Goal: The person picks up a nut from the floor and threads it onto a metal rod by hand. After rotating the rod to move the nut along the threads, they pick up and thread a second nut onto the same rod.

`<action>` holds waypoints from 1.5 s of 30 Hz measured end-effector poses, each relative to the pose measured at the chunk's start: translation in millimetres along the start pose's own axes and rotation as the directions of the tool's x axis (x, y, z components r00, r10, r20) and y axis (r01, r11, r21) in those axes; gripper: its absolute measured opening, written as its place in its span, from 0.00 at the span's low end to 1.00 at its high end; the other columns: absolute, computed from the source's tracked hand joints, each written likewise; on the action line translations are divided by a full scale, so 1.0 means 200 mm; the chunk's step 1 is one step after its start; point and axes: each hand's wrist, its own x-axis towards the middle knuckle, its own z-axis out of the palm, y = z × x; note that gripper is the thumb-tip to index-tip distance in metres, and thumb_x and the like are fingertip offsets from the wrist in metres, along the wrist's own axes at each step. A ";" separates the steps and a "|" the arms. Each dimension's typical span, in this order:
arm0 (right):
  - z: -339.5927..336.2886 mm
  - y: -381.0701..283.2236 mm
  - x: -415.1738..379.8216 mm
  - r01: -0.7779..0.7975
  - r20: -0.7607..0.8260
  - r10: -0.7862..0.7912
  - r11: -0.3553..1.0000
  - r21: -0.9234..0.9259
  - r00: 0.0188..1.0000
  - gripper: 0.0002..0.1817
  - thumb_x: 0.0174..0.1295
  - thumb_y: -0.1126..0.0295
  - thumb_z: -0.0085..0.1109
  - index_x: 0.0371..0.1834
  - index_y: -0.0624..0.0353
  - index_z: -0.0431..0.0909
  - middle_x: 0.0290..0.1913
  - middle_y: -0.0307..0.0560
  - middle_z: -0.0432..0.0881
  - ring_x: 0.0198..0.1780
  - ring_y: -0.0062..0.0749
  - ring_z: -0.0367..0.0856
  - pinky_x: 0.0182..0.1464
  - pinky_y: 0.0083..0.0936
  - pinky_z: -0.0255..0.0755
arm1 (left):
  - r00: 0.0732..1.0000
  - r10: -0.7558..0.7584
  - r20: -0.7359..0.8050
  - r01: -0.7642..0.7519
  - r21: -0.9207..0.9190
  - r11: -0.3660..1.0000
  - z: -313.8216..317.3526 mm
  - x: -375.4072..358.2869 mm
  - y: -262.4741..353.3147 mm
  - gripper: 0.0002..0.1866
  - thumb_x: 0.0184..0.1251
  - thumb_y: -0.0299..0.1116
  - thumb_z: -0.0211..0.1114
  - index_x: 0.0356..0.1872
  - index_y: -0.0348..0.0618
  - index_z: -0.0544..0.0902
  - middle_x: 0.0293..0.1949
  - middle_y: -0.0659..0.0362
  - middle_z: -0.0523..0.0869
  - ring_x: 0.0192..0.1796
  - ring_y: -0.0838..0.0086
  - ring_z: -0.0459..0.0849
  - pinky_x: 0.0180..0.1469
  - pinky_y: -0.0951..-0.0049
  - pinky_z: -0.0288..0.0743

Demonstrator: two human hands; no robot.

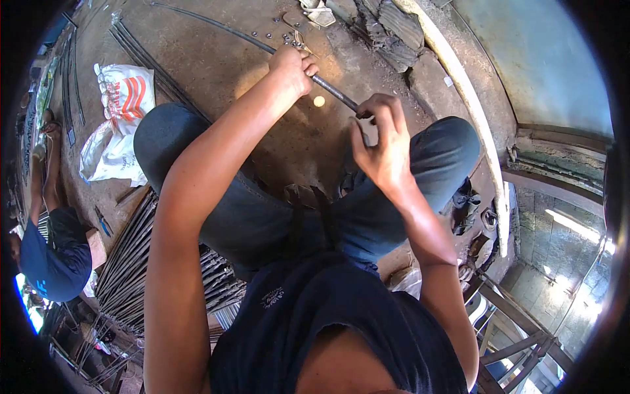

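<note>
A long dark metal rod (336,93) runs from the upper left down to a near end between my knees. My left hand (292,69) is wrapped round it a short way from that end. At the end itself is my right hand (384,138), its thumb and index finger closing on the tip; a small dark part may be there, but the fingers hide it. Several small metal nuts (269,37) lie on the ground beyond my left hand. A small round bright spot shows on the ground below the rod.
Left of my knee lies a white printed sack (125,118). Thin rods (131,262) are bundled beside my left hip. Pliers (103,222) rest on the floor near another seated person (56,256). A pale curved pipe (476,111) and scrap pieces (400,33) flank the right side.
</note>
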 end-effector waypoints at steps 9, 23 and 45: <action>0.02 0.06 -0.02 -0.621 0.371 0.503 0.693 0.366 0.781 0.14 0.71 0.62 0.59 0.39 0.65 0.79 0.25 0.41 0.81 0.26 0.22 0.78 0.28 0.22 0.70 | 1.000 0.006 -0.007 -0.005 0.016 1.000 -0.01 0.00 0.00 0.08 0.70 0.24 0.40 0.30 0.43 0.65 0.22 0.62 0.65 0.16 0.78 0.59 0.17 0.77 0.50; 0.05 -0.05 -0.04 -0.126 -0.094 0.134 0.989 0.080 0.987 0.10 0.56 0.81 0.66 0.41 0.65 0.80 0.36 0.55 0.80 0.34 0.49 0.84 0.38 0.35 0.78 | 1.000 0.005 -0.007 -0.005 0.014 1.000 0.01 -0.05 0.03 0.09 0.71 0.26 0.39 0.30 0.44 0.66 0.22 0.63 0.65 0.16 0.78 0.57 0.17 0.76 0.50; 0.01 -0.01 -0.01 -0.700 0.485 0.547 0.298 0.649 0.682 0.14 0.64 0.68 0.66 0.48 0.66 0.80 0.26 0.44 0.78 0.26 0.22 0.77 0.31 0.19 0.71 | 0.999 -0.008 0.041 0.007 0.025 1.000 0.01 -0.07 0.04 0.13 0.75 0.29 0.39 0.27 0.47 0.66 0.18 0.67 0.61 0.15 0.80 0.54 0.16 0.78 0.48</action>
